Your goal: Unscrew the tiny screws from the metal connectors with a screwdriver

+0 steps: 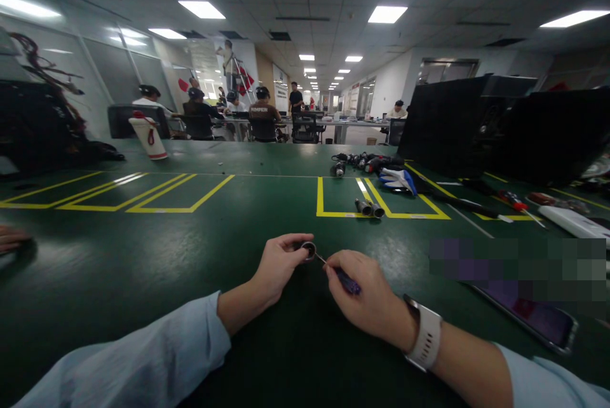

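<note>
Between thumb and fingers, my left hand (281, 263) grips a small round metal connector shell (309, 251), its open end turned to the right. My right hand (365, 287) is closed around a screwdriver with a purple handle (349, 282). The thin shaft points up and left, its tip at the shell's rim; how far it reaches inside I cannot tell. Farther off, two similar metal shells (370, 208) lie side by side on the yellow tape.
A green table (190, 255) carries yellow tape outlines. Dark connectors (362, 161), a blue-white glove (398, 180) and a red-handled screwdriver (517, 202) lie beyond my right hand. A phone (534, 316) is at right, a cup (149, 135) at far left. Another person's hand (13, 238) shows at the left edge.
</note>
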Demonstrator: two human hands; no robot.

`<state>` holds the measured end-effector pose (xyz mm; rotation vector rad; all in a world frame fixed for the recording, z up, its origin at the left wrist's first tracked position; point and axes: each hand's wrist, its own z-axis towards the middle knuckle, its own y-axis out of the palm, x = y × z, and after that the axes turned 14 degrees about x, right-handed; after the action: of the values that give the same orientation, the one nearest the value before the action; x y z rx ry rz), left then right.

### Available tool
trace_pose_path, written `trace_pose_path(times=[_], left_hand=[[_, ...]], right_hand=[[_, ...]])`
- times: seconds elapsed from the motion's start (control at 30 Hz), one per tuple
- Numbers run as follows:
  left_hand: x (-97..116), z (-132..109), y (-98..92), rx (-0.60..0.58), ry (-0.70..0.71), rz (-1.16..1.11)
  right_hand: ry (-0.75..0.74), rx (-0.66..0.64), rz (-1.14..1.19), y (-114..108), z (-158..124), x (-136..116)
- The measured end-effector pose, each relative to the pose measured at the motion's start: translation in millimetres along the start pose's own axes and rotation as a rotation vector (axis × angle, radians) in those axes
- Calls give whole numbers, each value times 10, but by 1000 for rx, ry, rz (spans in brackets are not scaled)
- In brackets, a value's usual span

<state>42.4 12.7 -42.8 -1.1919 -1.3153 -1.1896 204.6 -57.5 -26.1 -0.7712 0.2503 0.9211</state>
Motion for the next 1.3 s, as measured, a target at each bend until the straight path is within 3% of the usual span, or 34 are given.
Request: trace_pose_path(times=[0.4, 0.47, 0.63, 0.73, 0.97, 1.1, 1.3], left_hand=[[82, -63, 44, 36, -24, 3], [83, -41, 46, 50, -24, -16], [52, 43, 11, 90, 0, -51], [18, 78, -16, 83, -8, -57], [-48, 97, -42, 39, -8, -58], [-53, 93, -44, 33, 2, -43], [-22, 71, -38, 36, -1, -32]], right_hand=[[93, 47, 83, 0, 28, -4], [191, 101, 165, -24, 61, 25], [623, 144, 387, -29, 152, 205], [723, 145, 411, 11, 168, 307], [681, 81, 368, 33, 158, 336], [575, 35, 283, 23, 159, 319], [555, 99, 256, -1, 152, 332]])
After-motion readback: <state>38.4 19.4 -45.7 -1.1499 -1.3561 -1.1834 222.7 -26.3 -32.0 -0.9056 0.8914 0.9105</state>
